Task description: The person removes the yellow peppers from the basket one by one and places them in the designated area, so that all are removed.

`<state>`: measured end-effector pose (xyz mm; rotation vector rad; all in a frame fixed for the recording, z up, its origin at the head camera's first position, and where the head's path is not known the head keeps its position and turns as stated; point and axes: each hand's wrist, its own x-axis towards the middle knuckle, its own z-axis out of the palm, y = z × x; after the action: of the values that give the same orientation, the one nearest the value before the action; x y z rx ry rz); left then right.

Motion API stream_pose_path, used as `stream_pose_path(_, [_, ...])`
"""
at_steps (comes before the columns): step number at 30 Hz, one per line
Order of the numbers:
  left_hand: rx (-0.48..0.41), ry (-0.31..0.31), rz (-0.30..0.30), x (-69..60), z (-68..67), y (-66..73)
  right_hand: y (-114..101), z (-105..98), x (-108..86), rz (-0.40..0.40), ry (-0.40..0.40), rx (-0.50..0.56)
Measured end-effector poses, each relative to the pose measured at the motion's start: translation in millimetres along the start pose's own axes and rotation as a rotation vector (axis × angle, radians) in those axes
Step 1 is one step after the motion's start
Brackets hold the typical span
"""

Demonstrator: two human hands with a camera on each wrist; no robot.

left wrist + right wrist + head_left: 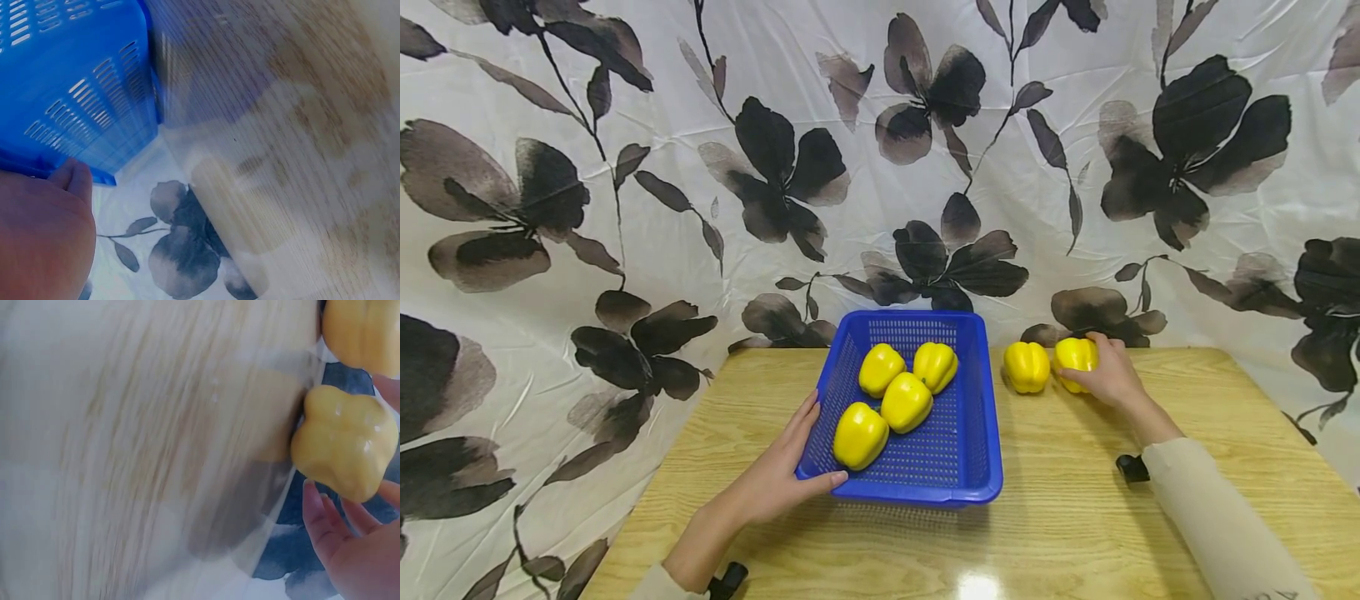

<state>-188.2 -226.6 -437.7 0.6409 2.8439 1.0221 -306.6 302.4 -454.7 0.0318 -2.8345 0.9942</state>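
Observation:
A blue perforated basket (973, 400) stands mid-table with several yellow bell peppers (907, 402) inside. My left hand (775, 475) lies along its left side and front-left corner, thumb on the front rim; in the left wrist view the fingers touch the basket (81, 94) at its rim. Right of the basket, by the table's back edge, are two more yellow peppers. My right hand (1108, 375) has its fingers and thumb curled round the farther right one (1077, 357); the right wrist view shows the hand (356, 550) at that pepper (344, 440). The other pepper (1027, 367) is just left of it.
The wooden table (1075, 500) extends in front of and on both sides of the basket. Right behind its back edge hangs a white cloth with dark flowers (925, 167). Each wrist wears a small black device, the right one (1132, 468) low over the table.

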Motion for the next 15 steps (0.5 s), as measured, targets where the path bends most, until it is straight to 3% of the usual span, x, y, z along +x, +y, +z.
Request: stream_pose_path(15, [0.004,-0.006,-0.015,-0.9,0.1,1.0,-2.1,-26.1,-19.7,-0.068,-0.035,-0.056])
